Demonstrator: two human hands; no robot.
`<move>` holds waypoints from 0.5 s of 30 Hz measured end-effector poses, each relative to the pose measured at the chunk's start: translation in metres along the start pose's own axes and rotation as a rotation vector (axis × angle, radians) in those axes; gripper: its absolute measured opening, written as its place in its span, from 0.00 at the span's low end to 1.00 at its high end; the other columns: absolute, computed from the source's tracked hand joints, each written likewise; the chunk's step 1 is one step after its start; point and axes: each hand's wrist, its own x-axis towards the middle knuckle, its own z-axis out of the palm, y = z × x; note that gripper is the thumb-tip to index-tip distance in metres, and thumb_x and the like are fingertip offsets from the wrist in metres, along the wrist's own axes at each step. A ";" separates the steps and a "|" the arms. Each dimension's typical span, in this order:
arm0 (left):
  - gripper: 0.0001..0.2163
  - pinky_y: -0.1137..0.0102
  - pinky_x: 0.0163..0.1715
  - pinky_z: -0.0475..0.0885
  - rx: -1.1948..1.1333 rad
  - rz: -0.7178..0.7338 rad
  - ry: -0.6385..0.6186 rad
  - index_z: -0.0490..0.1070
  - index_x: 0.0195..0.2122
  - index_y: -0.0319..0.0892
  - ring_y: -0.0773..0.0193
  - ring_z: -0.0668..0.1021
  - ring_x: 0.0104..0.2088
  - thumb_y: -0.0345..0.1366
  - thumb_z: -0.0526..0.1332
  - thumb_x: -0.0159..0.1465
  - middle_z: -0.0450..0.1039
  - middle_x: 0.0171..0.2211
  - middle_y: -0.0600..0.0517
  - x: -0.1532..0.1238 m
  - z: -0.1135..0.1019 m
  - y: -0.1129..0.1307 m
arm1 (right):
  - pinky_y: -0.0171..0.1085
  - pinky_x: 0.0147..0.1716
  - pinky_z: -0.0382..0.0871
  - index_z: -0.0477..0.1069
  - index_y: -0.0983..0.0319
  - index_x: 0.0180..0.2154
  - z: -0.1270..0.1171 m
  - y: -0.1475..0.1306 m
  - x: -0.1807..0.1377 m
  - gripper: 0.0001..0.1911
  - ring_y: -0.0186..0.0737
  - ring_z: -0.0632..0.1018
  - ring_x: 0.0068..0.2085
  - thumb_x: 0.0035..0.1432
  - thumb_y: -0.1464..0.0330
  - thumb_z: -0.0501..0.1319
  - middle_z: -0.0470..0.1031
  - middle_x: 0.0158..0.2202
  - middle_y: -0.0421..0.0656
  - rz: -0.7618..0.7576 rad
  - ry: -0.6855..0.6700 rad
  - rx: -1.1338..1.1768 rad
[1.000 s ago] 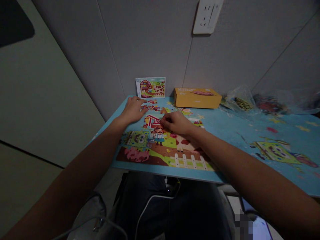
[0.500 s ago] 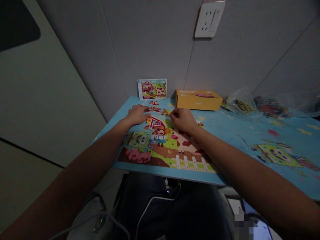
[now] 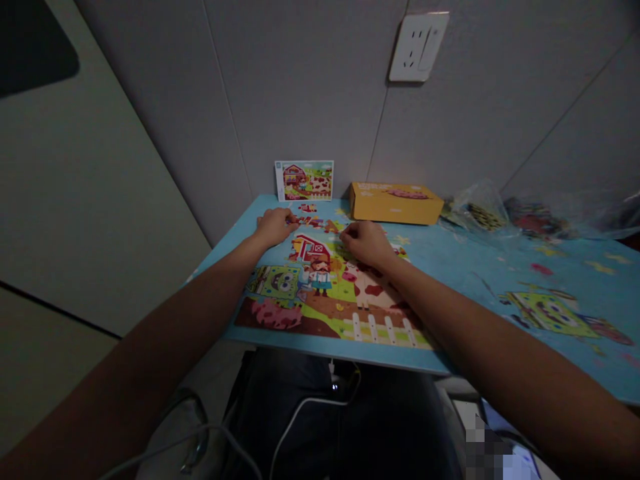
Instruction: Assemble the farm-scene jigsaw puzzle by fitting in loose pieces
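Your left hand (image 3: 276,227) bends its fingers beside the loose, mostly red cardboard puzzle pieces (image 3: 311,222); whether it grips one cannot be told. Your right hand (image 3: 367,243) curls, thumb and fingertips together, at the upper part of the partly assembled, colourful farm-scene jigsaw (image 3: 340,305), which lies before you on the blue SpongeBob-printed tabletop (image 3: 450,267); its grip is unclear. The yellow rectangular cardboard box (image 3: 400,212) carries pale lettering (too blurred to read).

puzzle (image 3: 320,305) seen as smooth printed card, box (image 3: 395,212) made of matt-looking card, bag (image 3: 484,212) seen as clear, glossy, crinkled plastic, socket plate (image 3: 419,48) finished in smooth plastic
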 end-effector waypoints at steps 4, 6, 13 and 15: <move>0.13 0.63 0.45 0.66 -0.027 -0.038 0.011 0.73 0.42 0.48 0.55 0.73 0.46 0.42 0.63 0.56 0.75 0.45 0.50 0.002 -0.001 0.000 | 0.33 0.32 0.62 0.79 0.63 0.36 0.000 0.000 0.001 0.15 0.40 0.77 0.32 0.57 0.65 0.55 0.80 0.32 0.48 -0.009 -0.020 -0.009; 0.16 0.66 0.45 0.66 -0.074 -0.076 -0.008 0.72 0.44 0.48 0.57 0.75 0.44 0.42 0.65 0.54 0.76 0.44 0.51 0.003 -0.002 -0.001 | 0.33 0.31 0.62 0.79 0.63 0.36 0.000 0.000 0.000 0.15 0.39 0.77 0.31 0.57 0.65 0.55 0.80 0.32 0.47 -0.012 -0.027 -0.008; 0.17 0.61 0.45 0.66 -0.052 -0.081 -0.034 0.73 0.47 0.49 0.53 0.74 0.45 0.43 0.62 0.56 0.73 0.46 0.49 -0.003 -0.007 0.002 | 0.33 0.31 0.61 0.79 0.63 0.36 0.001 -0.001 -0.001 0.15 0.39 0.76 0.31 0.56 0.65 0.55 0.79 0.32 0.47 -0.038 -0.022 0.017; 0.16 0.58 0.47 0.65 -0.032 -0.032 -0.023 0.75 0.45 0.50 0.51 0.72 0.47 0.45 0.60 0.58 0.72 0.47 0.47 -0.005 -0.010 0.005 | 0.33 0.31 0.61 0.79 0.63 0.36 0.000 -0.001 -0.001 0.14 0.39 0.76 0.31 0.56 0.65 0.55 0.79 0.32 0.47 -0.037 -0.023 0.021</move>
